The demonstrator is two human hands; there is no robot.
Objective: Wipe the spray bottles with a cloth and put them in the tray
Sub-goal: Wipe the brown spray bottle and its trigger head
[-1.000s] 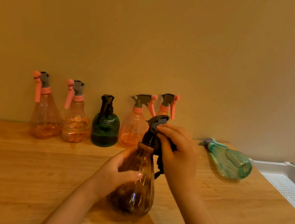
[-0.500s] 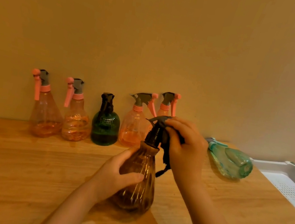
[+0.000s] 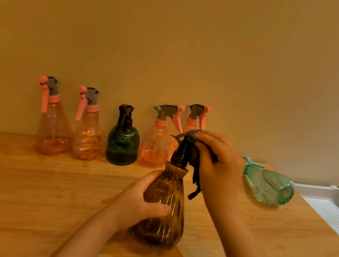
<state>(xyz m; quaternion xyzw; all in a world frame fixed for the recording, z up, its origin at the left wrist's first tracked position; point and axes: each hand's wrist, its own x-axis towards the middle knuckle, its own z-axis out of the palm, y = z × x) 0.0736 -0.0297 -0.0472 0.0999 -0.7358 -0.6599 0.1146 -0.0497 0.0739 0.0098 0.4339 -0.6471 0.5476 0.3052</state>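
On the wooden table (image 3: 17, 192), brown spray bottle (image 3: 163, 206) held round its belly by left hand (image 3: 139, 204), above that hold its black top wrapped by right hand (image 3: 218, 166) with dark cloth (image 3: 196, 167) pinched inside.

The right hand (image 3: 218, 166) covers most of the dark spray head on the brown bottle (image 3: 163, 209), so the cloth, if it is there, looks like just a dark bit under the fingers. The fifth pink bottle (image 3: 195, 119) stands behind that hand, and only its top shows. The white tray (image 3: 320, 191) runs off the right edge. Both arms run off the bottom edge. The pale green bottle (image 3: 267, 186) looks blurry.
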